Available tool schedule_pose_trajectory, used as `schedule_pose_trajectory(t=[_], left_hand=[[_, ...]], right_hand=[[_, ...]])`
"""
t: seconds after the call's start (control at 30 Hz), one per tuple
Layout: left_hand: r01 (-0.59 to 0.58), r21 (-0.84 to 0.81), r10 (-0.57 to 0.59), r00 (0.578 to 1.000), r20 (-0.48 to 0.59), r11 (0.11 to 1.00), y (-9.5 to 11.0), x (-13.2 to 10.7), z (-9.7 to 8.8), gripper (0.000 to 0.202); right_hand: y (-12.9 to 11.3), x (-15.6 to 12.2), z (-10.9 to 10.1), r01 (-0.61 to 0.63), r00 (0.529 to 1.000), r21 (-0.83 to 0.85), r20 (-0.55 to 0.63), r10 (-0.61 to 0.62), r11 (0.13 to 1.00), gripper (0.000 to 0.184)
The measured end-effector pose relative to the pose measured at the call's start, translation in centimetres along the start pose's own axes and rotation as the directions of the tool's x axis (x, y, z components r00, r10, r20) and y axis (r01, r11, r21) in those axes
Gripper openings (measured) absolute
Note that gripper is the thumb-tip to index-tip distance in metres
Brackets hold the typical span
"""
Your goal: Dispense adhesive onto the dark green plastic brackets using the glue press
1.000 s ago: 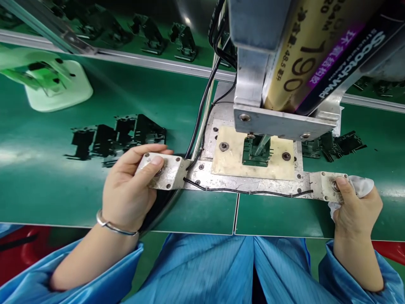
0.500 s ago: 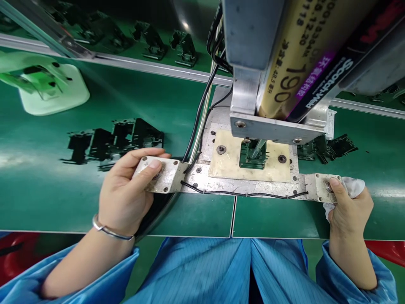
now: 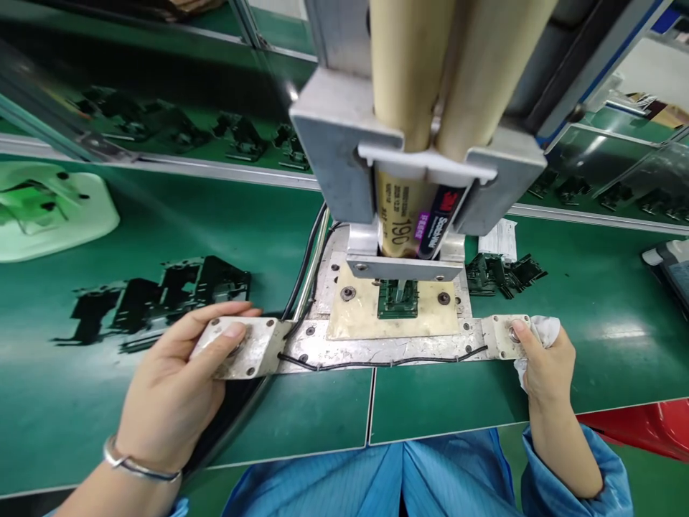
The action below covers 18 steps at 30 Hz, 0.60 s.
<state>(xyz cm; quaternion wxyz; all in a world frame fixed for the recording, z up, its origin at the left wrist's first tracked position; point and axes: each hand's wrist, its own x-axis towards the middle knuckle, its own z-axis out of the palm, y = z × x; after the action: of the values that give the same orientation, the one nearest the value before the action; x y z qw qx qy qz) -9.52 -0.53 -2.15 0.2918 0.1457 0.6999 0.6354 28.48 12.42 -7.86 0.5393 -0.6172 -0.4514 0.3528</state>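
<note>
My left hand (image 3: pixel 183 366) is closed around a metal button box (image 3: pixel 263 350) at the left end of a metal base, with the thumb over its button. At the right end my right hand (image 3: pixel 549 366) grips a second button box (image 3: pixel 494 337), thumb on the button. A white cloth (image 3: pixel 545 329) is bunched in that hand. Between them, a small black part (image 3: pixel 408 310) sits in a cream fixture plate (image 3: pixel 339 327). Above it, a metal holder (image 3: pixel 406 269) carries an adhesive cartridge (image 3: pixel 395 208); the nozzle reaches down to the part.
Black parts stand in a group (image 3: pixel 183 287) left of the fixture and in another group (image 3: pixel 500 276) at its right. Cables (image 3: pixel 301 269) run along the base's left side. A pale green stand (image 3: pixel 86 215) is at the far left. More parts (image 3: pixel 242 136) line the rear shelf.
My view has pulled back and turned, so more of the cartridge holder shows and the bench appears lower and further left. Both hands stay on the button boxes.
</note>
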Motion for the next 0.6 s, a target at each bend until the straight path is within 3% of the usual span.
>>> schedule_pose_trajectory(t=[0.5, 0.53, 0.6], left_hand=[[0.06, 0.031, -0.061, 0.998, 0.027, 0.998, -0.2, 0.5, -0.5, 0.052], [0.041, 0.039, -0.042, 0.998, 0.036, 0.998, -0.3, 0.6, -0.7, 0.051], [-0.111, 0.118, 0.102, 0.992, 0.08, 0.987, -0.3, 0.7, -1.0, 0.046]], right_hand=[[-0.7, 0.1, 0.6, -0.04, 0.999, 0.009, 0.009, 0.04, 0.999, 0.051], [-0.7, 0.1, 0.6, -0.043, 0.999, 0.011, 0.008, 0.043, 0.999, 0.051], [-0.7, 0.1, 0.8, -0.042, 0.999, 0.018, 0.011, 0.042, 0.999, 0.05]])
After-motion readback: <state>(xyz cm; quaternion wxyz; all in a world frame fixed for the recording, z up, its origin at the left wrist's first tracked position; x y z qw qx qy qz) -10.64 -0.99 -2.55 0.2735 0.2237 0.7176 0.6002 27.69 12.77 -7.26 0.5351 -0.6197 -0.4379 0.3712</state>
